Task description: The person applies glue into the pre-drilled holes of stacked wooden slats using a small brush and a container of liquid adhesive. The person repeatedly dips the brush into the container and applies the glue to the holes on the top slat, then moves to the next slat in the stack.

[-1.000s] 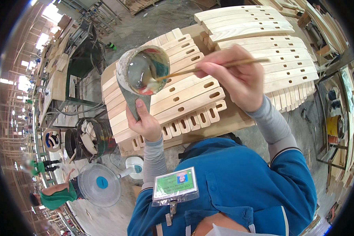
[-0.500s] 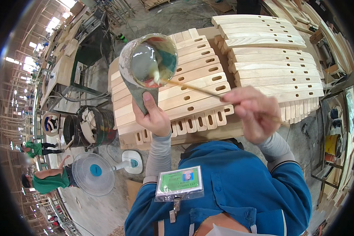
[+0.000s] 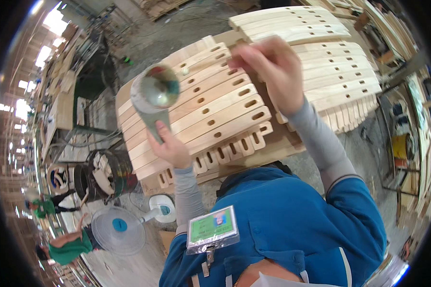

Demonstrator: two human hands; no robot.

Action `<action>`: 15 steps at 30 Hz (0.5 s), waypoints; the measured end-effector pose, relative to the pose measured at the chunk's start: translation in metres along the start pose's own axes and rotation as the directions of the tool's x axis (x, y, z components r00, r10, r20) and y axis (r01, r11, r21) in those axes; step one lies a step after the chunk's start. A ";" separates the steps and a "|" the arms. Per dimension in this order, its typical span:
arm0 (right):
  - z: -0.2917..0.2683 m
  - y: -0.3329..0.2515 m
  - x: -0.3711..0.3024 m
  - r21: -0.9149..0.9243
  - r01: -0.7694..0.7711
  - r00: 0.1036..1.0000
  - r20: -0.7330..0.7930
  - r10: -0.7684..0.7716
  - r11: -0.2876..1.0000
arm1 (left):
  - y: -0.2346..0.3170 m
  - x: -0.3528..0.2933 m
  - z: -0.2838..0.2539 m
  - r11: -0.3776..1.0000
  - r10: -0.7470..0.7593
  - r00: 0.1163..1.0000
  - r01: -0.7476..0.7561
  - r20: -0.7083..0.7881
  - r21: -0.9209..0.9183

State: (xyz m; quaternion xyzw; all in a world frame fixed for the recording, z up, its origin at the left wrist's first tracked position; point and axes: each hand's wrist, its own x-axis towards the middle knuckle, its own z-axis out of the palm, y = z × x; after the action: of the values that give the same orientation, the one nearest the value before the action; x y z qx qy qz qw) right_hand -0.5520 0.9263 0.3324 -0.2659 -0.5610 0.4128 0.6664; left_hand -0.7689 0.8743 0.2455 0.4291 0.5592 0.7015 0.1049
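Observation:
My left hand (image 3: 170, 149) grips the grey handle of a round pot (image 3: 138, 95), thumb on top. The pot is tipped so its mouth faces me; its inside is smeared with whitish, glue-like liquid. My right hand (image 3: 277, 67) is raised over the far part of the near wooden slats (image 3: 177, 122), fingers pinched and blurred by motion. The thin stick held there half a second ago barely shows now. A white blob (image 3: 185, 71), perhaps its tip, shows over the slats right of the pot. The slats lie side by side, with oval slots along their right ends.
A second stack of slotted slats (image 3: 340, 67) lies at the right on the same board. A white fan (image 3: 119, 230) stands at lower left beside dark drums (image 3: 111, 174). Two people in green are farther left. Racks with timber (image 3: 416, 186) line the right.
My right hand has moved up and away from me, out of the pot's mouth to above the slats. The pot in my left hand sits slightly lower and farther left in the view.

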 end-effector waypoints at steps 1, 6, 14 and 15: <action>-0.009 0.010 0.021 -0.104 -0.023 1.000 0.003 0.024 0.994 | -0.007 0.004 -0.004 0.996 -0.088 0.995 0.089 0.037 -0.030; -0.050 0.073 0.087 -0.537 -0.122 0.990 -0.002 0.143 0.835 | -0.040 0.011 -0.011 0.916 -0.258 0.959 0.282 0.118 -0.287; -0.039 0.102 0.097 -0.786 0.018 0.996 0.068 0.057 0.617 | -0.046 0.010 -0.012 0.904 -0.274 0.946 0.314 0.170 -0.290; -0.033 0.104 0.098 -0.806 0.058 0.996 0.086 0.019 0.589 | -0.045 0.010 -0.012 0.909 -0.274 0.946 0.313 0.171 -0.276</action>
State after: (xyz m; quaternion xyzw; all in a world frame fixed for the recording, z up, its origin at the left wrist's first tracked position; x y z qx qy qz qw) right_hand -0.5434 1.0669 0.2920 -0.5149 -0.7180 0.1175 0.4534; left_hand -0.7985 0.8883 0.2110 0.3632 0.4966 0.7253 0.3089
